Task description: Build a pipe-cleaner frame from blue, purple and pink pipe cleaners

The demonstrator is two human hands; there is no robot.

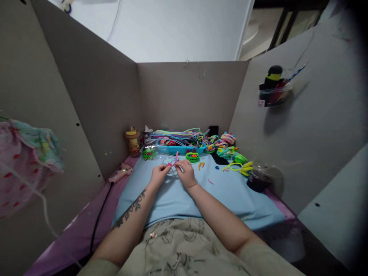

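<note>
A pink pipe cleaner (176, 155) is held between my two hands over the blue cloth, one end sticking up. My left hand (160, 174) pinches it from the left, fingers closed. From the right, my right hand (186, 172) also pinches it close to the left fingertips. Pale loops lie just behind and under the fingers, too small to make out. Beyond the hands sits a green, basket-like pipe cleaner piece (192, 156) with orange bits in it. An orange curled piece (201, 165) and a short pink piece (211, 181) lie to the right.
A blue tray (184, 149) of many-coloured pipe cleaners stands at the back. Finished-looking fuzzy pieces (227, 142) are heaped at right, near a dark cup (257, 181). A pink glue gun (121, 173) lies left, its black cord trailing forward. Grey panels (192, 92) enclose the table.
</note>
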